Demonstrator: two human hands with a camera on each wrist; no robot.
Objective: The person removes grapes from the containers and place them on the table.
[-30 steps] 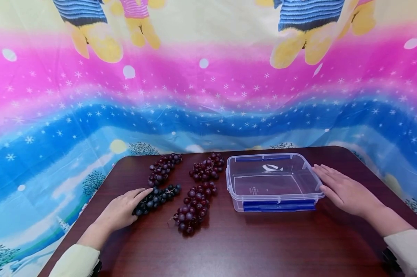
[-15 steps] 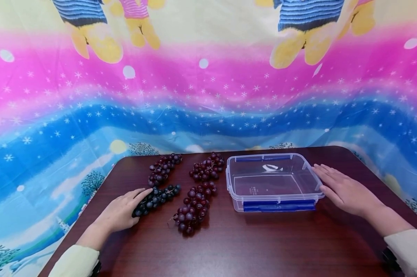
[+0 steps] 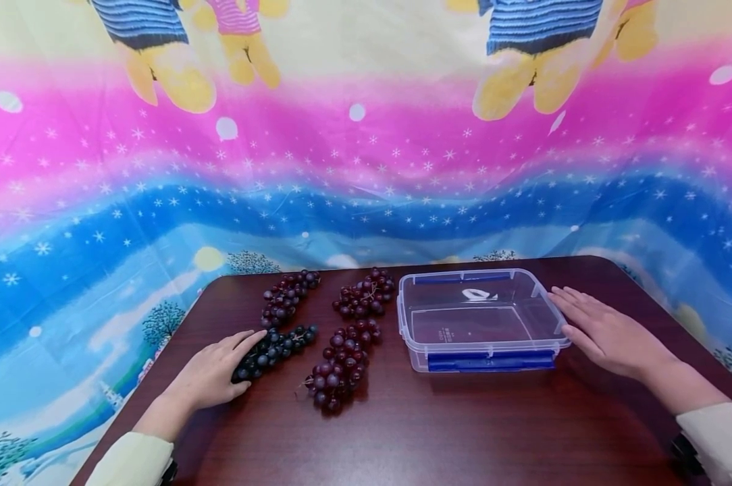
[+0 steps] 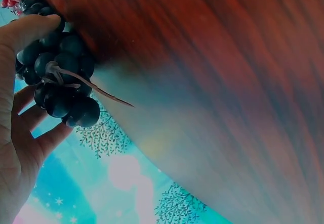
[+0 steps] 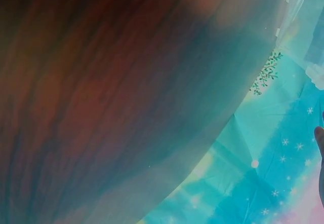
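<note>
In the head view my left hand (image 3: 211, 371) lies around the near left end of a bunch of black grapes (image 3: 281, 344). The left wrist view shows the thumb laid along one side of the black bunch (image 4: 63, 72), with its brown stem sticking out, and the other fingers behind it. My right hand (image 3: 612, 334) has nearly straight fingers against the right wall of a clear plastic container (image 3: 487, 344) with blue side clips and no lid on top. Only a sliver of the right hand (image 5: 320, 143) appears in the right wrist view.
Dark red grape bunches lie on the brown table (image 3: 402, 432): one far left (image 3: 287, 297), one at the back (image 3: 366, 293), and one nearer the middle (image 3: 342, 368). A patterned cloth (image 3: 366, 169) hangs behind the table's far edge.
The left thumb has shifted slightly right beside the black grapes, and more of it shows. The right hand, container and other grapes stay in place.
</note>
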